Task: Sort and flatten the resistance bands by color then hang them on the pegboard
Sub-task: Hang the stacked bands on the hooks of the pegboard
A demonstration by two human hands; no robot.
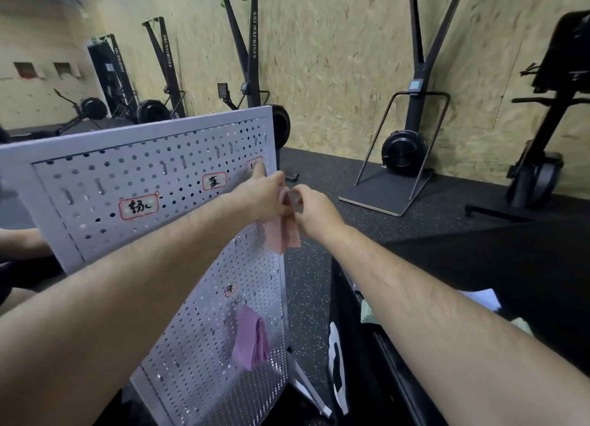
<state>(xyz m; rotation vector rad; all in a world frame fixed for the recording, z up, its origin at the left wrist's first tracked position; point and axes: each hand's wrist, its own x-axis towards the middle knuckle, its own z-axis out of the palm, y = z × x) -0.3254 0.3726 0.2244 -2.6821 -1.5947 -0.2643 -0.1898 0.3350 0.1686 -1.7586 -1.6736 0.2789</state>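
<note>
Reaching to the right edge of the pegboard (127, 183), both hands met on a pink band (284, 238), which hung down flat against the board just below them. The left hand (266, 199) gripped the top of the band with its lower fingers curled round it, while its index finger (260, 171) stretched straight out and touched a corner label (255, 163) near the board's top right corner, hiding most of it. The right hand (314, 210) sat just beside the left, knuckles toward the camera and fingers bunched together. Thumb and forefinger appeared to pinch the band's upper loop, though blur made the exact hold hard to read. Two more red-bordered labels lay along the upper part of the board: a large label (139, 207) toward the middle and a middle label (214, 181) between it and the corner one, each with a handwritten character. Lower down, near the right edge, a purple band (250, 342) hung folded from a hook (238, 299) directly under a small label (230, 289), well apart from the pink one. Beyond the board a speckled black floor (319, 176) ran to a chipboard wall (319, 58), where ski machines (405, 151) stood in a row.
</note>
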